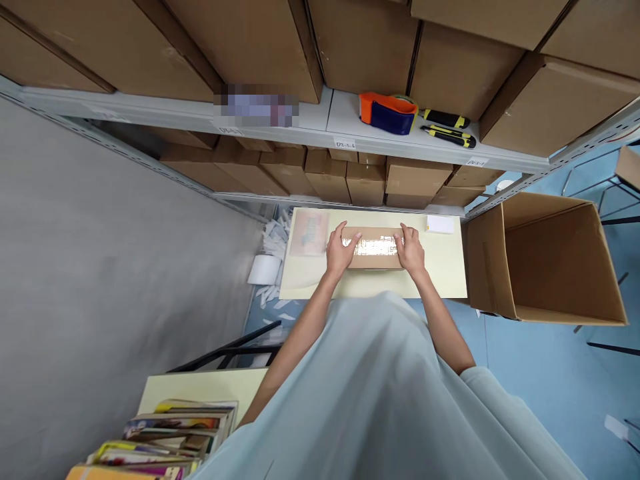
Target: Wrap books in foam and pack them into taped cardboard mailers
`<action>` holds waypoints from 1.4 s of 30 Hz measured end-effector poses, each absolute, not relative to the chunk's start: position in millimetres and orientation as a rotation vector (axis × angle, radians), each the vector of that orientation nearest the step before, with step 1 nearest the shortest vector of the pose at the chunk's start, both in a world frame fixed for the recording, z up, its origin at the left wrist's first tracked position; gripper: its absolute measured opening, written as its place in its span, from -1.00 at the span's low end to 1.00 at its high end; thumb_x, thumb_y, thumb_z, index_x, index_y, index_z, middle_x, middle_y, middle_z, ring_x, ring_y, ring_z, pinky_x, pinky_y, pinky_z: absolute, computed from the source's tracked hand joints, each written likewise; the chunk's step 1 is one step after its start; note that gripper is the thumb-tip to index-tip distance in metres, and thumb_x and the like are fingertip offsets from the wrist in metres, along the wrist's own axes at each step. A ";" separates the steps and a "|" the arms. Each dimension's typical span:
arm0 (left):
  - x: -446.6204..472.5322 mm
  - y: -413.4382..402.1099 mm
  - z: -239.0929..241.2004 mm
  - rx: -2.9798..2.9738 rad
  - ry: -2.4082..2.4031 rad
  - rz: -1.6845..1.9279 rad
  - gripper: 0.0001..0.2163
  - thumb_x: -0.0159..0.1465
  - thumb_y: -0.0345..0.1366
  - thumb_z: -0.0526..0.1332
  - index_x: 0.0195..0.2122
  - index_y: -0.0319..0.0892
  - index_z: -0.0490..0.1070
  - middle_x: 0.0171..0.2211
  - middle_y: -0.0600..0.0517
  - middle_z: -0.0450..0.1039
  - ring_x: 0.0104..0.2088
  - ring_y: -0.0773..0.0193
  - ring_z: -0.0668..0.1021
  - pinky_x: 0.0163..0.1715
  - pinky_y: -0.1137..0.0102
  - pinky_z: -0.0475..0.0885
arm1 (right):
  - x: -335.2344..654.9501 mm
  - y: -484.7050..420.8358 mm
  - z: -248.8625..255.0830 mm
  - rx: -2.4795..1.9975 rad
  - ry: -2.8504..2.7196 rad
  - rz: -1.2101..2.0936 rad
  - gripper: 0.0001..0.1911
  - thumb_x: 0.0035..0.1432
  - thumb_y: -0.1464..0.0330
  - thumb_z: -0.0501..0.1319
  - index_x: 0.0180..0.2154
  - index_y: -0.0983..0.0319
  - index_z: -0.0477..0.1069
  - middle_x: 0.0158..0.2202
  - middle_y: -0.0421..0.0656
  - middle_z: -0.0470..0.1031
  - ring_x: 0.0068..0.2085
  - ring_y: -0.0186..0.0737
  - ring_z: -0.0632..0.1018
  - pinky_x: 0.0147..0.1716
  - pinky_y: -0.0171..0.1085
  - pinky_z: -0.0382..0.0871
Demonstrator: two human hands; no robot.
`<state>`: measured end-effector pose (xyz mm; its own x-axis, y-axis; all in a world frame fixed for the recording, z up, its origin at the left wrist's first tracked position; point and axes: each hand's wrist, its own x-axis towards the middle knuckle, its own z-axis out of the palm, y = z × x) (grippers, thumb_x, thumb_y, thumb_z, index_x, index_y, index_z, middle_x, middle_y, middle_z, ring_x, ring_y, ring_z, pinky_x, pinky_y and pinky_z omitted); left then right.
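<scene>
A small brown cardboard box (375,260) lies on the pale table (440,273) in front of me, with shiny clear tape along its top. My left hand (342,251) grips its left end, thumb on top and fingers curled over the far edge. At the opposite end my right hand (411,251) holds it the same way. A white label pad or small box (440,224) rests at the table's far right corner. Near the far left corner lies a flat, pinkish printed sheet or bag (310,233).
A shelf (320,137) above the table bears large cartons, an orange-and-blue tape dispenser (387,113) and yellow-black utility knives (447,130). A big open carton (555,267) stands at the right. Paper scraps (275,240) lie at left, books (165,440) at lower left.
</scene>
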<state>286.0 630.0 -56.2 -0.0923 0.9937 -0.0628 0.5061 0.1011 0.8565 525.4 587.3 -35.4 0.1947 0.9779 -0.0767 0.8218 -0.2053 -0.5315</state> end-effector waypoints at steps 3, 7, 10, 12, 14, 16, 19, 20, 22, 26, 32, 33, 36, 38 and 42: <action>286.0 629.6 -54.9 1.487 1.687 0.894 -0.41 0.38 0.01 0.37 0.38 -0.08 0.39 0.31 -0.21 0.48 0.36 -0.13 0.48 0.40 0.03 0.34 | 525.0 587.0 -34.4 -2.114 -1.695 0.567 -0.36 0.59 0.01 -0.15 0.48 0.13 0.21 0.34 0.10 0.34 0.19 0.11 0.55 -0.03 -0.04 0.62; 286.1 629.1 -54.1 1.480 1.693 0.889 -0.41 0.39 0.01 0.36 0.38 -0.07 0.39 0.30 -0.21 0.48 0.36 -0.13 0.48 0.38 0.02 0.37 | 525.5 586.8 -36.0 -2.108 -1.704 0.550 -0.35 0.59 0.00 -0.16 0.48 0.13 0.21 0.32 0.10 0.35 0.17 0.11 0.56 -0.07 -0.05 0.62; 286.3 628.8 -54.7 1.474 1.693 0.889 -0.41 0.39 0.01 0.36 0.38 -0.07 0.39 0.31 -0.21 0.48 0.36 -0.13 0.48 0.38 0.02 0.37 | 525.9 586.7 -37.4 -2.108 -1.714 0.535 -0.34 0.59 0.00 -0.16 0.48 0.13 0.21 0.31 0.10 0.36 0.16 0.12 0.56 -0.07 -0.05 0.62; 286.5 628.7 -55.3 1.470 1.691 0.895 -0.42 0.39 0.00 0.36 0.38 -0.07 0.39 0.31 -0.21 0.48 0.36 -0.12 0.48 0.39 0.03 0.36 | 526.0 586.6 -37.8 -2.109 -1.709 0.536 -0.34 0.59 0.00 -0.16 0.48 0.13 0.21 0.31 0.10 0.36 0.17 0.12 0.56 -0.07 -0.06 0.62; 286.5 628.8 -55.9 1.471 1.690 0.902 -0.42 0.39 0.00 0.36 0.37 -0.07 0.39 0.31 -0.20 0.48 0.36 -0.11 0.48 0.40 0.04 0.35 | 525.9 586.4 -37.9 -2.101 -1.699 0.539 -0.34 0.59 -0.01 -0.16 0.48 0.13 0.22 0.31 0.10 0.36 0.16 0.11 0.56 -0.07 -0.06 0.62; 286.3 628.9 -56.3 1.474 1.691 0.899 -0.42 0.39 0.00 0.36 0.37 -0.07 0.39 0.31 -0.19 0.48 0.35 -0.11 0.48 0.40 0.05 0.35 | 525.7 586.1 -38.3 -2.092 -1.688 0.544 -0.34 0.58 -0.01 -0.16 0.48 0.13 0.22 0.31 0.10 0.37 0.14 0.11 0.57 -0.08 -0.06 0.62; 285.5 629.0 -56.2 1.480 1.696 0.881 -0.42 0.39 0.01 0.36 0.37 -0.07 0.39 0.30 -0.20 0.49 0.32 -0.10 0.51 0.36 0.05 0.39 | 525.4 585.7 -39.4 -2.092 -1.677 0.554 -0.34 0.58 -0.01 -0.15 0.48 0.14 0.22 0.31 0.10 0.37 0.16 0.12 0.56 -0.06 -0.05 0.62; 285.3 628.9 -56.1 1.480 1.698 0.877 -0.42 0.39 0.01 0.36 0.37 -0.06 0.39 0.30 -0.19 0.49 0.31 -0.10 0.52 0.34 0.06 0.40 | 525.3 585.7 -39.7 -2.094 -1.676 0.555 -0.34 0.58 -0.01 -0.15 0.48 0.14 0.22 0.30 0.10 0.37 0.17 0.12 0.56 -0.06 -0.05 0.62; 285.1 628.5 -55.6 1.479 1.700 0.876 -0.42 0.39 0.01 0.36 0.37 -0.05 0.39 0.29 -0.18 0.50 0.29 -0.09 0.53 0.33 0.06 0.41 | 524.9 585.5 -39.8 -2.099 -1.679 0.549 -0.34 0.58 0.00 -0.15 0.48 0.14 0.22 0.30 0.10 0.38 0.19 0.12 0.55 -0.05 -0.05 0.62; 285.6 627.7 -54.8 1.471 1.697 0.879 -0.42 0.39 0.01 0.35 0.38 -0.05 0.39 0.30 -0.19 0.48 0.33 -0.11 0.50 0.35 0.05 0.39 | 524.3 585.0 -37.9 -2.124 -1.690 0.546 -0.34 0.59 0.01 -0.15 0.50 0.14 0.19 0.31 0.11 0.36 0.17 0.12 0.56 -0.08 -0.06 0.62; 286.3 627.3 -54.7 1.469 1.679 0.899 -0.43 0.39 0.01 0.35 0.38 -0.04 0.39 0.33 -0.18 0.47 0.38 -0.10 0.45 0.42 0.05 0.32 | 524.6 584.6 -36.5 -2.120 -1.685 0.558 -0.34 0.58 0.01 -0.14 0.51 0.13 0.18 0.31 0.11 0.35 0.15 0.13 0.56 -0.09 -0.05 0.62; 286.3 627.2 -54.5 1.469 1.678 0.899 -0.43 0.39 0.01 0.35 0.38 -0.05 0.39 0.33 -0.18 0.46 0.38 -0.10 0.45 0.42 0.05 0.32 | 524.6 584.6 -36.6 -2.121 -1.681 0.560 -0.34 0.58 0.01 -0.14 0.51 0.13 0.18 0.31 0.11 0.35 0.15 0.13 0.56 -0.08 -0.05 0.62; 286.3 626.8 -53.5 1.465 1.683 0.894 -0.42 0.40 0.02 0.35 0.38 -0.05 0.39 0.33 -0.19 0.47 0.38 -0.10 0.46 0.42 0.05 0.32 | 524.2 584.3 -36.4 -2.124 -1.678 0.565 -0.34 0.58 0.00 -0.14 0.51 0.12 0.18 0.32 0.11 0.35 0.15 0.12 0.56 -0.08 -0.06 0.62; 286.4 626.6 -52.9 1.463 1.687 0.888 -0.42 0.39 0.02 0.35 0.38 -0.05 0.39 0.32 -0.19 0.47 0.38 -0.11 0.46 0.40 0.05 0.34 | 523.8 584.1 -35.9 -2.127 -1.677 0.567 -0.34 0.59 0.01 -0.14 0.51 0.13 0.18 0.32 0.11 0.35 0.15 0.11 0.56 -0.08 -0.07 0.62; 286.4 626.6 -52.7 1.464 1.680 0.892 -0.42 0.40 0.01 0.35 0.38 -0.07 0.39 0.33 -0.20 0.46 0.38 -0.11 0.46 0.40 0.05 0.35 | 523.8 584.1 -35.6 -2.134 -1.679 0.564 -0.34 0.59 0.01 -0.15 0.50 0.14 0.18 0.32 0.11 0.35 0.16 0.11 0.56 -0.09 -0.07 0.62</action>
<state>286.4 626.6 -52.7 -0.0912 0.9927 -0.0789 0.4909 0.1137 0.8638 523.8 584.1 -35.6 0.2116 0.9737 -0.0841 0.8271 -0.2242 -0.5153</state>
